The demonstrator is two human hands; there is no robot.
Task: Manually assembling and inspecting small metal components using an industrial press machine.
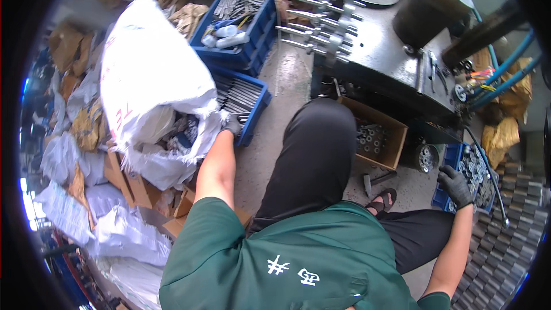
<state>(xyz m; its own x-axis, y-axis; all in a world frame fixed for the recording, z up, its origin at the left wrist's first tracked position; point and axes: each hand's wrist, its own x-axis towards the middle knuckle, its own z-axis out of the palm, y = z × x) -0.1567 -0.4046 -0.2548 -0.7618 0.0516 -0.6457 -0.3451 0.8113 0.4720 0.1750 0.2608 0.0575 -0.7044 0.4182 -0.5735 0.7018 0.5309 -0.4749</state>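
The left hand (pixel 232 124) gripped the white sack (pixel 150 74) beside the blue crate (pixel 261 103), while the right hand (pixel 455 183) rested, seemingly half-open, on another blue crate (pixel 445 198).

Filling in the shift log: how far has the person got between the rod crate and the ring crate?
Done: cannot tell. In hand: left hand reaches into the blue crate of metal rods; right hand rests on the blue crate of metal rings. Left: both crates look well filled.

A grey concrete floor (pixel 275 74) runs between a dark metal machine (pixel 396 63) on the right and heaped white sacks (pixel 146 74) and torn cardboard (pixel 69 46) on the left, in daylight.
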